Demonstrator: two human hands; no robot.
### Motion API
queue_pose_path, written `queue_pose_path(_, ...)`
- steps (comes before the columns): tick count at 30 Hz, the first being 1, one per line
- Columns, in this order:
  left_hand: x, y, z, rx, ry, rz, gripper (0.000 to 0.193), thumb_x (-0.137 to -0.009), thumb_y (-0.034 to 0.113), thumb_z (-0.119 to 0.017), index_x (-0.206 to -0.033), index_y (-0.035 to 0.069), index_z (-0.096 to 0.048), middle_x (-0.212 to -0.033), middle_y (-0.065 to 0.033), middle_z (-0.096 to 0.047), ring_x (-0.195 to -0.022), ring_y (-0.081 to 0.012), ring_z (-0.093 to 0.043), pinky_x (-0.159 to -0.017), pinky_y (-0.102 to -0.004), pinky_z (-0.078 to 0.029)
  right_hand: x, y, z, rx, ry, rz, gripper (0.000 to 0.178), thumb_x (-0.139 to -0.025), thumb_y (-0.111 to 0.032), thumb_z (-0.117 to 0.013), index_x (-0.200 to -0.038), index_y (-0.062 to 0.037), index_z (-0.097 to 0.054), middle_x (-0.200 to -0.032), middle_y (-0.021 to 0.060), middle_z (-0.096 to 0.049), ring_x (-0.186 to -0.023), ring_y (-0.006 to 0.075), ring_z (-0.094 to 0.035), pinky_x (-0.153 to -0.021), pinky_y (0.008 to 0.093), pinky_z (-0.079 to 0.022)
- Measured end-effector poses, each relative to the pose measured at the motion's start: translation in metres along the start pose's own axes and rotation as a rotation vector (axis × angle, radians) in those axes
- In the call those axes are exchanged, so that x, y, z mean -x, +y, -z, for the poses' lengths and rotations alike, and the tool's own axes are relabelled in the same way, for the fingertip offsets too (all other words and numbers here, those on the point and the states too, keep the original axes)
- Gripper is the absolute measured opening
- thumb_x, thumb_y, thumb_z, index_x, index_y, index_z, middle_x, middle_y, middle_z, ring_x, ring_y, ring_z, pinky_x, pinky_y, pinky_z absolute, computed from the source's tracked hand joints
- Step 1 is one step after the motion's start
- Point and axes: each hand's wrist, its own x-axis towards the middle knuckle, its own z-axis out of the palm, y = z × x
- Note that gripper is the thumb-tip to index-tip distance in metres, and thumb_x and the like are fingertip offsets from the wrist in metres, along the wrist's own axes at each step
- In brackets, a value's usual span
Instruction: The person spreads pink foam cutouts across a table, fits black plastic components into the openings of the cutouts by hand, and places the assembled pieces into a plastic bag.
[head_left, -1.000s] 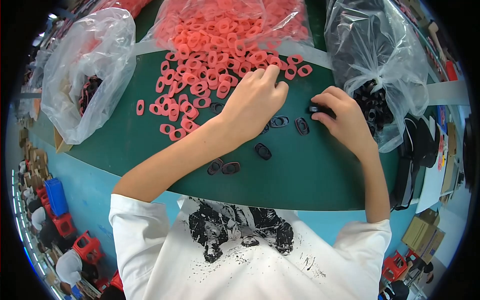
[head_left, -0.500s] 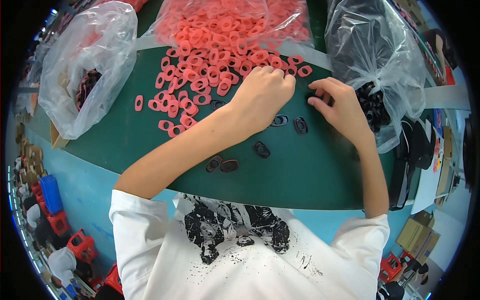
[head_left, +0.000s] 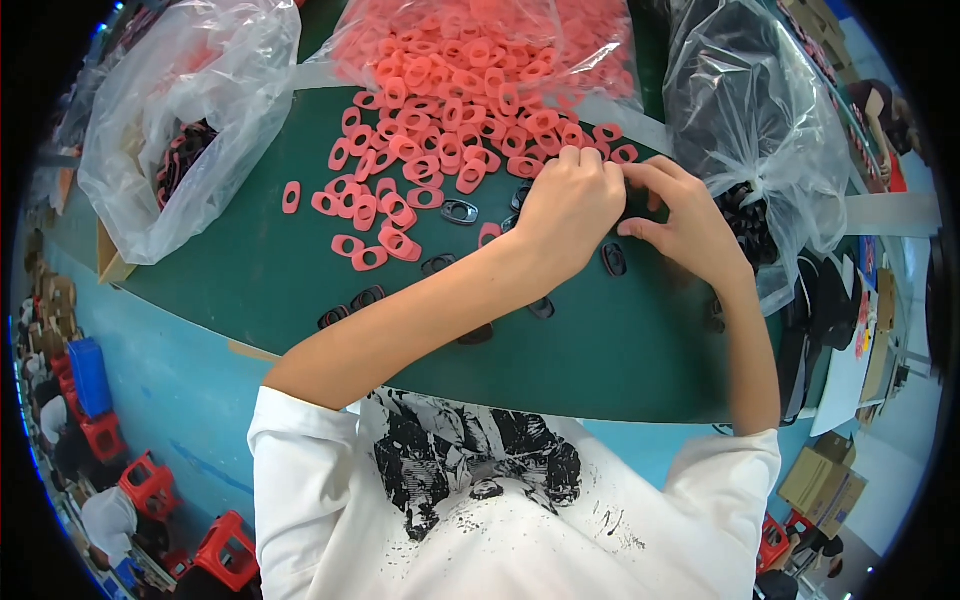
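Observation:
My left hand [head_left: 572, 212] is closed above the table in front of the pink pile, its fingers curled down. Whatever it grips is hidden beneath it. Just to its right, my right hand [head_left: 690, 215] has bent fingers with the thumb apart from the index finger. Its index fingertip is close to the left knuckles, and nothing clear shows in its grasp. Small black oval rings lie around them: one black ring [head_left: 614, 260] below the gap between the hands, another black ring [head_left: 459, 211] left of my left hand. Loose pink oval rings [head_left: 397, 243] are scattered farther left.
A clear bag [head_left: 600, 60] spills a heap of pink rings at the back of the green table [head_left: 620, 350]. Left stands an open clear bag [head_left: 120, 180] with dark pieces; right, a tied clear bag [head_left: 750, 110] holding black pieces. Red stools [head_left: 228, 548] stand on the floor.
My left hand has shifted right, closer to my right hand. The table and bags sit slightly differently in view. Dark rings now show left of my left forearm.

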Motion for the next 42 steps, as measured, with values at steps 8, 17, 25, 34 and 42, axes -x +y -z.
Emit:
queue_pose_path(8,0.008,0.008,-0.001,-0.072,0.031,0.05,0.029,-0.061,0.006,-0.074,-0.087,-0.002,-0.064,-0.081,-0.0125,-0.061,-0.081,-0.0238,-0.06,-0.069,-0.029,-0.05,-0.013,0.015,-0.011,0.068,0.277,0.262,0.037,-0.07,-0.013,-0.083,-0.099,0.0,-0.065,-0.095,0.0098,-0.061,-0.083,0.0275,-0.063,-0.073,0.0375,-0.052)
queue_pose_path(17,0.018,0.005,0.0,-0.012,0.063,0.022,0.022,-0.062,0.003,-0.069,-0.082,-0.002,-0.063,-0.079,-0.0132,-0.059,-0.078,-0.0239,-0.058,-0.066,-0.0293,-0.049,-0.044,0.011,-0.023,0.168,0.347,0.196,0.036,-0.069,-0.019,-0.084,-0.09,0.0013,-0.065,-0.085,0.0089,-0.061,-0.071,0.0234,-0.063,-0.065,0.0325,-0.052)
queue_pose_path(25,0.019,0.008,0.002,-0.006,0.062,0.006,0.019,-0.062,0.003,-0.068,-0.079,-0.001,-0.061,-0.079,-0.0134,-0.058,-0.078,-0.0241,-0.058,-0.068,-0.0304,-0.049,-0.049,0.001,-0.011,0.076,0.176,0.006,0.032,-0.068,-0.017,-0.084,-0.089,-0.0003,-0.065,-0.079,0.0091,-0.062,-0.07,0.0231,-0.063,-0.065,0.0333,-0.051)
queue_pose_path(34,0.024,-0.005,0.01,0.2,0.038,0.001,0.026,-0.058,-0.002,-0.07,-0.081,-0.002,-0.058,-0.086,-0.0159,-0.058,-0.085,-0.0278,-0.058,-0.073,-0.0329,-0.049,-0.003,0.015,0.034,-0.07,0.12,0.108,0.032,-0.074,-0.006,-0.077,-0.103,-0.0016,-0.066,-0.092,0.0042,-0.063,-0.07,0.0152,-0.055,-0.065,0.0277,-0.046)
queue_pose_path(42,0.025,0.0,0.006,0.29,-0.02,0.036,0.019,-0.067,-0.008,-0.06,-0.085,-0.004,-0.054,-0.091,-0.0148,-0.053,-0.09,-0.0315,-0.054,-0.077,-0.0408,-0.049,0.055,0.018,0.014,0.139,0.024,0.175,0.022,-0.072,0.007,-0.072,-0.092,0.0014,-0.064,-0.102,0.0118,-0.061,-0.088,0.0275,-0.064,-0.074,0.0348,-0.052)
